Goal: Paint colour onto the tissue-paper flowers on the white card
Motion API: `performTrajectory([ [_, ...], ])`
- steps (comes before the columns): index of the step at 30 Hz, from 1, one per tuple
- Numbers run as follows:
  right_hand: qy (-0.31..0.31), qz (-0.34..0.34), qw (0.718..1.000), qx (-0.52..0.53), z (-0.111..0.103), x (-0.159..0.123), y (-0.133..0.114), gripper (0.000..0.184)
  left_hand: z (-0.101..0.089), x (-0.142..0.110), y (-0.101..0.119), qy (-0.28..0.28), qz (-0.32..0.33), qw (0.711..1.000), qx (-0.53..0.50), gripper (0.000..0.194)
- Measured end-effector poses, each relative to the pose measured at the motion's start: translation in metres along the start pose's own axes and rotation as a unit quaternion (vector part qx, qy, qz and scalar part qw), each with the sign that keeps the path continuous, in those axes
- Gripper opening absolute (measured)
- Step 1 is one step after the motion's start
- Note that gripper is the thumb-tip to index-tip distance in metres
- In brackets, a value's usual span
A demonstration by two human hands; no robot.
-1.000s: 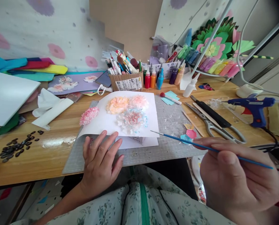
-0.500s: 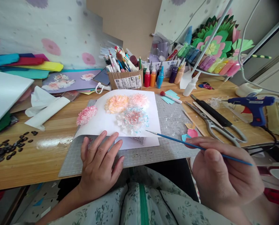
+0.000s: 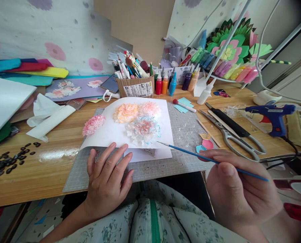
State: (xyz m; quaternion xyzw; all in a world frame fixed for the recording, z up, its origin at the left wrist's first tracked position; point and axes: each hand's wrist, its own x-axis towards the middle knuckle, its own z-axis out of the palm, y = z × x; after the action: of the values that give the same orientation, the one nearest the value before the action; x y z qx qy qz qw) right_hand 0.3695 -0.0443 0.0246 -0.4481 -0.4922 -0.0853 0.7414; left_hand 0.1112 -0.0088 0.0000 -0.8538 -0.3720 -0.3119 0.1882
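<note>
Between thumb and fingers, my right hand (image 3: 241, 189) pinches a thin blue paintbrush (image 3: 188, 152). The brush tip points left, close to the lower edge of a white sheet of paper (image 3: 107, 135). My left hand (image 3: 110, 179) lies flat with fingers spread, its fingertips at the sheet's near edge. On the sheet sit a ruffled white flower with blue-tinted edges (image 3: 144, 130), an orange-yellow flower (image 3: 125, 113) and a pale pink flower (image 3: 150, 108). A deeper pink flower (image 3: 93, 125) rests at the sheet's left edge. Whether the tip touches the blue-edged flower I cannot tell.
A grey cutting mat (image 3: 186, 128) lies under the sheet. To the right are small coloured pieces (image 3: 207, 144), scissors (image 3: 228, 136) and a blue glue gun (image 3: 274, 113). Paint bottles (image 3: 172, 84) and a carton of brushes (image 3: 137, 87) stand behind. Black pebbles (image 3: 7, 165) lie left.
My right hand and the paintbrush have shifted very slightly to the left and down. My left hand and the flowers look the same.
</note>
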Motion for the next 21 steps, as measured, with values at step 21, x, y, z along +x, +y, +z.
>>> performTrajectory([
  [21, -0.039, -0.021, 0.999, -0.009, -0.004, 0.005, 0.002, 0.013, 0.002, 0.002, 0.004, 0.020, -0.031, 0.999, -0.030, 0.031],
])
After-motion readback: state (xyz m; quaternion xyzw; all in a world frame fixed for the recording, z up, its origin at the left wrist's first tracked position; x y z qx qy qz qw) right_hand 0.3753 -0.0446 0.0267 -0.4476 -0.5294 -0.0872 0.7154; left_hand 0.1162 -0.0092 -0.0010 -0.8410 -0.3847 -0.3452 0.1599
